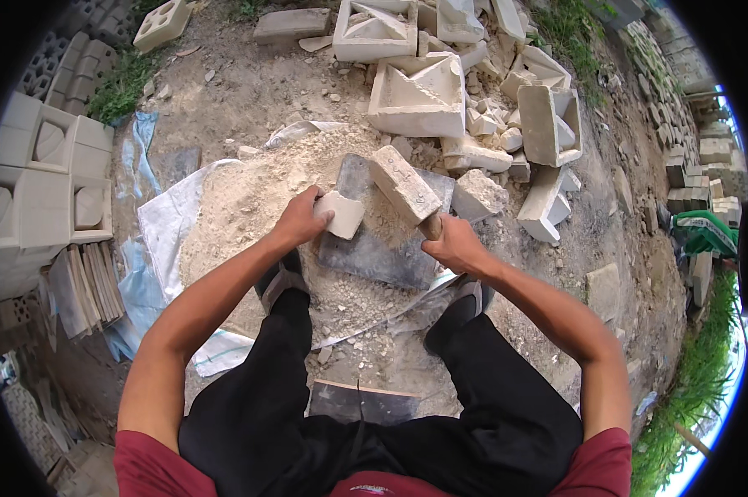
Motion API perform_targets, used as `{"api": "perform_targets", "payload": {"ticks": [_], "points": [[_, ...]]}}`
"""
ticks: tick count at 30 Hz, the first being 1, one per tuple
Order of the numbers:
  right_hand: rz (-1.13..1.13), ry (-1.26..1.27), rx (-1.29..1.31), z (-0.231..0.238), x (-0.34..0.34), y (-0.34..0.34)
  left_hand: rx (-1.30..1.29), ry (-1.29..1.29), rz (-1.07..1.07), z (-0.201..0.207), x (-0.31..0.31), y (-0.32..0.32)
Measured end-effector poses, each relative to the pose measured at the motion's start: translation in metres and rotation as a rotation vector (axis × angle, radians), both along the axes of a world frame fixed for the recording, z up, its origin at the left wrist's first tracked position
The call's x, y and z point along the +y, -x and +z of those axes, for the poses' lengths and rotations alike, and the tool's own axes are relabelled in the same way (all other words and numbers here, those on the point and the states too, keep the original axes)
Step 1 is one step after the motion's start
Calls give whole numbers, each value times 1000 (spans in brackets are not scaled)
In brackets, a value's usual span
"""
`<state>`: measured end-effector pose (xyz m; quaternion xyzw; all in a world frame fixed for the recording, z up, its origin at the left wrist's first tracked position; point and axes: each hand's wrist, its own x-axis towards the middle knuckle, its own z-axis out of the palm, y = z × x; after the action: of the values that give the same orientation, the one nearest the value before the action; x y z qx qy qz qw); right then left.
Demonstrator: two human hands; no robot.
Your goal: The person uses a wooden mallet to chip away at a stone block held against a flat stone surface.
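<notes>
My left hand (pixel 302 220) grips a flat, pale piece of broken concrete block (pixel 341 214) by its left edge, thumb on top. In my right hand (pixel 458 245) is the short handle of a mallet (pixel 404 184); its big oblong, dust-covered head points up and to the left, raised beside the piece. Beneath both lies a dark grey slab (pixel 374 258), partly covered with crumbs. Around the slab spreads a heap of pale crushed rubble (pixel 249 207) on a white woven sack (pixel 168 217). Just right of the mallet head rests a broken chunk (pixel 480 195).
Hollow decorative blocks (pixel 418 98), some broken, pile up at the far right with loose fragments. More pale blocks (pixel 50 178) are stacked at the left, near thin leaning tiles (pixel 86 287). My feet stand on either side of the slab. A green bag-like thing (pixel 705 234) lies far right.
</notes>
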<state>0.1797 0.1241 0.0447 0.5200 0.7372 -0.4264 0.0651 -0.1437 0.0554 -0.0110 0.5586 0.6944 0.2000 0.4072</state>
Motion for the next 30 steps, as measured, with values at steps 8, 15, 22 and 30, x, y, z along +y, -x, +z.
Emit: {"api": "perform_targets", "payload": {"ticks": [8, 15, 22, 30], "points": [[36, -160, 20, -11, 3, -13, 343, -83, -200, 21, -5, -22], [-2, -52, 154, 25, -9, 5, 417, -52, -192, 17, -1, -17], [328, -145, 45, -16, -38, -58, 323, -35, -193, 11, 6, -12], [466, -310, -106, -12, 0, -53, 415, -201, -424, 6, -5, -12]]}}
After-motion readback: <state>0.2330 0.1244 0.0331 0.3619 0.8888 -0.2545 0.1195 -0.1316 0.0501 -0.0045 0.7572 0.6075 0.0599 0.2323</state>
